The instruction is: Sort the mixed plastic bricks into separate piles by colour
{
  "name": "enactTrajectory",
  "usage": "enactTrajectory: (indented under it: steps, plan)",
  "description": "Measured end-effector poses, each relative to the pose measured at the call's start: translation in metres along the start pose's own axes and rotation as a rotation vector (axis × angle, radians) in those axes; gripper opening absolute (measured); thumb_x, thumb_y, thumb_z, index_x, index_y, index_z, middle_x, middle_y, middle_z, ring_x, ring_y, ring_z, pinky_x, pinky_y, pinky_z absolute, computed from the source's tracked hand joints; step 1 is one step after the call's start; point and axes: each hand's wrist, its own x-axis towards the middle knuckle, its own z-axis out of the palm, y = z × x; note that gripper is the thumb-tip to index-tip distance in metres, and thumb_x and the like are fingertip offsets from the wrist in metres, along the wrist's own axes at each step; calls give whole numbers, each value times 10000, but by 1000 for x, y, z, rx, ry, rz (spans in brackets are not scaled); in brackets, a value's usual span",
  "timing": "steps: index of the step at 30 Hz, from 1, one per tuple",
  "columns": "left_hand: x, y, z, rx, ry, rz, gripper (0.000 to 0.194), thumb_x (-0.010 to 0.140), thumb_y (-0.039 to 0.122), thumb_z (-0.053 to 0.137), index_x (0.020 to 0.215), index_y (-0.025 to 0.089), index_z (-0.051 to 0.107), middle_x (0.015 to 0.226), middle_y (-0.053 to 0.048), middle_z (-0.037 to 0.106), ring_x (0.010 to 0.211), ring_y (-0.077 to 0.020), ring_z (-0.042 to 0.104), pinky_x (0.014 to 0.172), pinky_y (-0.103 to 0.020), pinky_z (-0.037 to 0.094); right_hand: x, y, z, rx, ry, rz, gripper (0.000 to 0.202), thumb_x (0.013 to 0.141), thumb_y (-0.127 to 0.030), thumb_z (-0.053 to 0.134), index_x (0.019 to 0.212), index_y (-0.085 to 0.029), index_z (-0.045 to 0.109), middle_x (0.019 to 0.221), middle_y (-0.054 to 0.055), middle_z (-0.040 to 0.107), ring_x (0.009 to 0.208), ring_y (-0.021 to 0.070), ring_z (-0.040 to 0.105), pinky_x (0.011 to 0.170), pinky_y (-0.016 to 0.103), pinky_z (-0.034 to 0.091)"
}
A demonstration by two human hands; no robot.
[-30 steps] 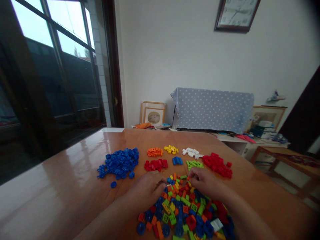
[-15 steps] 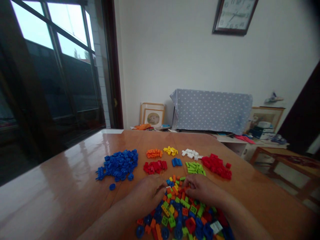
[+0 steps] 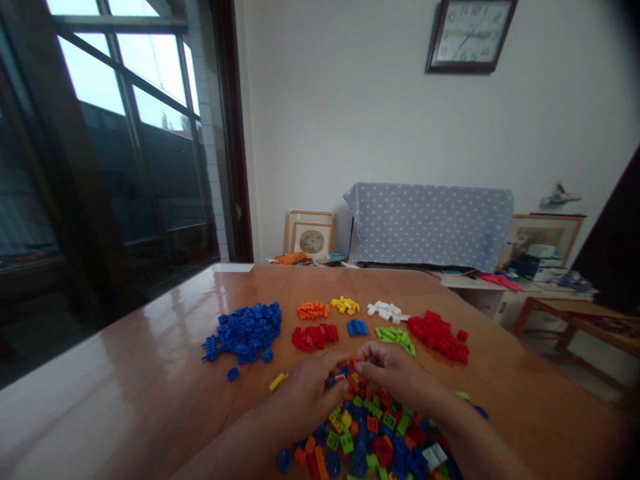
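Note:
My left hand (image 3: 317, 387) is at the far left edge of a mixed heap of toy building bricks (image 3: 373, 423), its thumb and forefinger apart around a few pieces. Between them a small white piece (image 3: 341, 378) shows; it seems to lie on the heap. Close by, my right hand (image 3: 387, 368) pinches a small orange-red brick (image 3: 352, 365) at its fingertips. The heap mixes green, orange, blue, red and yellow pieces, partly covered by both hands and the right forearm. A yellow brick (image 3: 277, 381) lies alone beside my left wrist.
Beyond the hands lie sorted piles: blue pieces (image 3: 247, 331), orange (image 3: 313, 310), yellow (image 3: 345, 305), white (image 3: 386, 311), dark red (image 3: 315, 337), small blue (image 3: 357, 327), lime green (image 3: 395, 338) and red (image 3: 437, 337). A lone blue round piece (image 3: 233, 374) sits on the wooden table (image 3: 170, 347).
My hands have come closer together over the far end of the heap, and the right one has lifted slightly. The yellow brick by my left wrist now shows. The view has shifted slightly.

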Motion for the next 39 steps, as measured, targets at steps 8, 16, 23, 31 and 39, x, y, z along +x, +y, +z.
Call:
enactTrajectory:
  steps: [8, 16, 23, 31, 39]
  plan:
    - [12, -1, 15, -437, 44, -13, 315, 911, 217, 516, 1213, 186, 597, 1051, -62, 699, 928, -172, 652, 839, -290, 503, -2, -13, 10, 302, -25, 64, 215, 829, -389, 615, 914, -200, 561, 633, -62, 544, 512, 85, 475, 477, 190, 337]
    - [17, -11, 9, -345, 48, -128, 257, 863, 270, 581, 1104, 186, 606, 966, -45, 680, 884, -164, 631, 746, -252, 476, 4, -3, 15, 233, 102, -58, 135, 767, -259, 635, 841, -194, 542, 616, -78, 475, 509, 71, 413, 468, 181, 301]
    - [47, -48, -59, 114, 269, -242, 314, 815, 257, 570, 1107, 151, 620, 924, -50, 682, 832, -178, 630, 716, -263, 478, 8, 2, -5, 92, 352, -76, 77, 776, -264, 588, 798, -201, 549, 592, -57, 500, 543, 107, 463, 501, 207, 326]
    - [78, -92, -85, 654, 225, -376, 309, 756, 105, 533, 1025, 166, 672, 997, -64, 704, 935, -181, 630, 814, -262, 453, 7, 6, -13, -104, 467, -112, 117, 836, -320, 534, 840, -212, 580, 629, -38, 519, 567, 127, 475, 521, 242, 326]
    - [98, -106, -75, 872, 133, -460, 229, 709, 141, 562, 905, 215, 653, 937, -66, 699, 955, -246, 613, 862, -364, 415, 7, 7, -17, -169, 500, -128, 134, 866, -342, 516, 859, -221, 571, 657, -30, 529, 597, 139, 502, 536, 258, 327]
